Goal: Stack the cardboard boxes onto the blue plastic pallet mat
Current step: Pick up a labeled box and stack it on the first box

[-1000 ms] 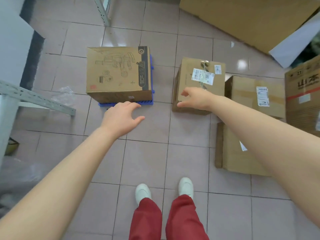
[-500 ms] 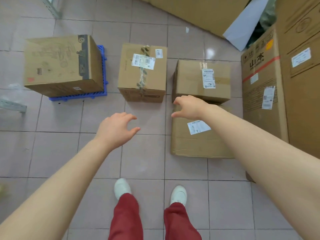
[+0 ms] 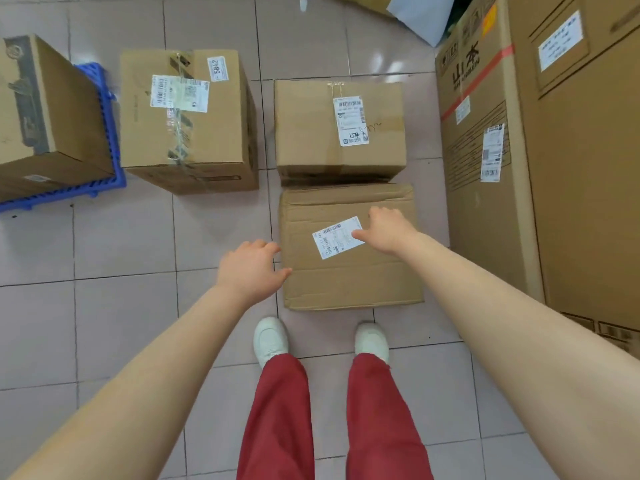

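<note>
flat creased box [image 3: 349, 271], white label, hands [image 3: 251, 271] [image 3: 386, 232] open above.

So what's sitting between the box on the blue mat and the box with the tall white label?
Another cardboard box, sealed with clear tape and marked 5842, stands on the floor between the mat and the labelled box, as the head view shows.

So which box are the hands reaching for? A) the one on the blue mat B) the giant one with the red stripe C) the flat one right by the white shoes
C: both the left hand and the right hand are open at the flat box by the white shoes.
</note>
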